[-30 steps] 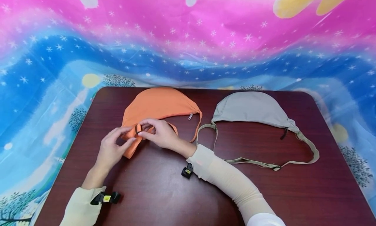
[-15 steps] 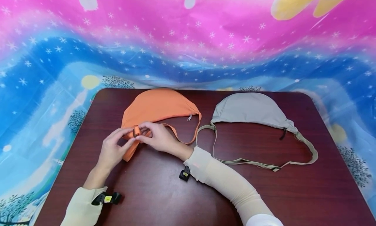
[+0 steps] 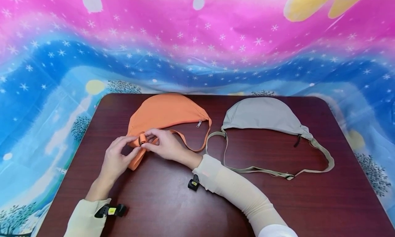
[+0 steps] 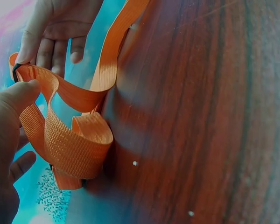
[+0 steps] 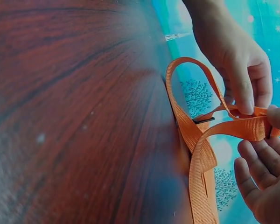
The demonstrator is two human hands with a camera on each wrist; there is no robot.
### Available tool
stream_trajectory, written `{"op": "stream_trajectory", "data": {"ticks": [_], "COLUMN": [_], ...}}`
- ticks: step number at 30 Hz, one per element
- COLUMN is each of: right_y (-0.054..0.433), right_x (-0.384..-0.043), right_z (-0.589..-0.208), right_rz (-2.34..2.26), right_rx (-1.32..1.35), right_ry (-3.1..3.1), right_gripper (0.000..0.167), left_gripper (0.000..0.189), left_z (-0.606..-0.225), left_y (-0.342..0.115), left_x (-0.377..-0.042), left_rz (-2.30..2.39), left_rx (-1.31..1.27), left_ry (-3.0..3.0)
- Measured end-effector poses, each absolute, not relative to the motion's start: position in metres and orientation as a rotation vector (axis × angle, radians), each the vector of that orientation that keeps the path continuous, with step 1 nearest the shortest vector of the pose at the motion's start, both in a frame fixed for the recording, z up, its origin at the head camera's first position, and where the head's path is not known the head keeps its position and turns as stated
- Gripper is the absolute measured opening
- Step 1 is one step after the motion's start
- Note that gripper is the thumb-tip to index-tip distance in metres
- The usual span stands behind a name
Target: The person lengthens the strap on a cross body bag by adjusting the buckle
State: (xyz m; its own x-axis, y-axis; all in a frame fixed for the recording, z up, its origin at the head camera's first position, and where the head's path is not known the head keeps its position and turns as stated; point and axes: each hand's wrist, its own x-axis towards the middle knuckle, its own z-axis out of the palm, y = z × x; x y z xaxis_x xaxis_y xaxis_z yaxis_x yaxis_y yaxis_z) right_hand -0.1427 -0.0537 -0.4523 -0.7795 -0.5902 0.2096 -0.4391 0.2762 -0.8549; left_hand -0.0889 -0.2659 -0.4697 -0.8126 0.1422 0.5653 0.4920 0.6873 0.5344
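Both my hands pinch the orange strap [image 4: 70, 147] at its black slider [image 3: 141, 140].
My left hand [image 3: 115, 158], at the slider's eight o'clock, and my right hand [image 3: 168, 144], at three, each hold narrowly between thumb and fingers. The orange bag [image 3: 168, 112] lies on the table [image 3: 185, 202] at one o'clock from the slider, its zip pull [image 3: 199, 123] on the bag's four o'clock side. Folded strap hangs near six, and my right hand hides some of it. The grey bag [image 3: 262, 113] lies between two and three o'clock; the grey strap [image 3: 328, 160] bends close beside the orange one, touching or not I cannot tell. A patterned backdrop [image 3: 197, 41] rises at twelve.
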Motion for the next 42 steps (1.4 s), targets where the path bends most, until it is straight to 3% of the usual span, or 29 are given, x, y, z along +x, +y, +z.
{"op": "stream_trajectory", "data": {"ticks": [13, 30, 38, 42], "right_y": [-0.058, -0.063, -0.063, -0.063], "right_x": [-0.143, -0.142, -0.142, -0.142], "right_z": [-0.455, -0.457, -0.458, -0.456], "right_rz": [-1.474, -1.426, -1.438, -1.472], "right_rx": [-0.999, -1.034, -1.003, -0.979], "right_ry": [2.413, 2.452, 2.453, 2.439], "right_gripper": [0.035, 0.035, 0.035, 0.035], "left_gripper": [0.054, 0.042, 0.056, 0.053], "left_z": [-0.475, -0.474, -0.481, -0.481], "left_y": [-0.267, -0.269, -0.27, -0.273], "left_x": [-0.086, -0.084, -0.083, -0.083], "left_rz": [-0.955, -0.959, -0.921, -0.888], "left_rx": [-0.405, -0.451, -0.369, -0.333], "left_ry": [-2.516, -2.462, -2.559, -2.546]}}
